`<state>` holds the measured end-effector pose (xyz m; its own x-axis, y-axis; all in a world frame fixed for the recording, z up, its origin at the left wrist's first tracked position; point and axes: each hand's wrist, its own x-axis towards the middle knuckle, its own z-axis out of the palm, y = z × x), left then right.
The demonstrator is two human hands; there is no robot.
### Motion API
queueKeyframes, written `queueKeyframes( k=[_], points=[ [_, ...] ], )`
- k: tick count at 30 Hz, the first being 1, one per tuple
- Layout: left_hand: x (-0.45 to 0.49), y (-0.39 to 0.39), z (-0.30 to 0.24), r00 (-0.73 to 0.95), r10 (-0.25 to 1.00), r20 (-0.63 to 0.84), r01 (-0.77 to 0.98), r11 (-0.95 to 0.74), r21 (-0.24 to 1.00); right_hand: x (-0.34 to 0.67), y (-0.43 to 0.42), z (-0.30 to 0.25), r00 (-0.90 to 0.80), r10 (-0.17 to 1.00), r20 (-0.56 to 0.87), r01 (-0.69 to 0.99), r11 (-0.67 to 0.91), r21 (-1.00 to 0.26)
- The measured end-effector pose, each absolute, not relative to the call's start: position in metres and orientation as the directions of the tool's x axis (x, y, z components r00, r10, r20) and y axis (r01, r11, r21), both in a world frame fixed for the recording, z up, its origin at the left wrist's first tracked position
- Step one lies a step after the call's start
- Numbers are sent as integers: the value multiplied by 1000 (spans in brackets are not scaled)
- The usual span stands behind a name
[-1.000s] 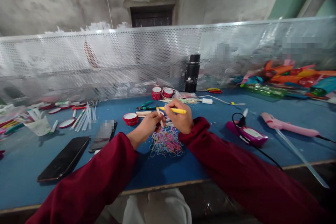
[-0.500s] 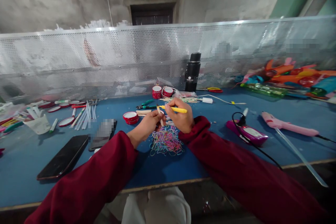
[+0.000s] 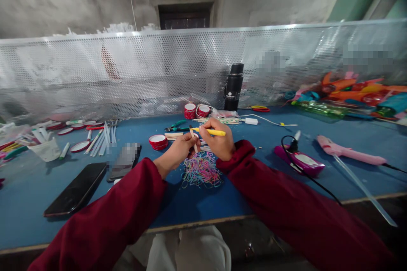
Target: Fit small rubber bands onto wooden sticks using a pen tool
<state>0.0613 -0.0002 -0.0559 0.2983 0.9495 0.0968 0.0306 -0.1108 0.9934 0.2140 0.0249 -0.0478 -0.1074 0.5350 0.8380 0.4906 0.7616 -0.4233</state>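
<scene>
My left hand [image 3: 180,151] is closed around a flat wooden stick [image 3: 194,142], held upright and slightly tilted. Between the fingers of my right hand [image 3: 219,137] is a yellow marker pen [image 3: 212,131], its dark tip at the upper end of the stick; whether it touches I cannot tell. Just below both hands a pile of colourful rubber bands [image 3: 202,170] lies on the blue table [image 3: 203,207]. Behind my left hand are more wooden sticks [image 3: 173,136] and a stack of red-rimmed discs [image 3: 158,142].
Two phones [image 3: 76,189] lie at left, near a white cup of pens [image 3: 46,150] and clear glue sticks [image 3: 101,142]. A black thermos [image 3: 233,88] stands by the perforated metal screen [image 3: 136,76]. At right are a purple power strip [image 3: 300,161] and a pink glue gun [image 3: 349,151].
Almost nothing differs. The yellow marker pen has shifted very slightly in my right hand; the stick and my left hand stay in place.
</scene>
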Motion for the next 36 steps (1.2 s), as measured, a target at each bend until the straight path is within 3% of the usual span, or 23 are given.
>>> queueKeyframes(
  k=[36],
  points=[
    [61, 1, -57, 320, 942, 104, 54, -128, 990, 214, 25, -48, -122, 515, 849, 489, 775, -400]
  ],
)
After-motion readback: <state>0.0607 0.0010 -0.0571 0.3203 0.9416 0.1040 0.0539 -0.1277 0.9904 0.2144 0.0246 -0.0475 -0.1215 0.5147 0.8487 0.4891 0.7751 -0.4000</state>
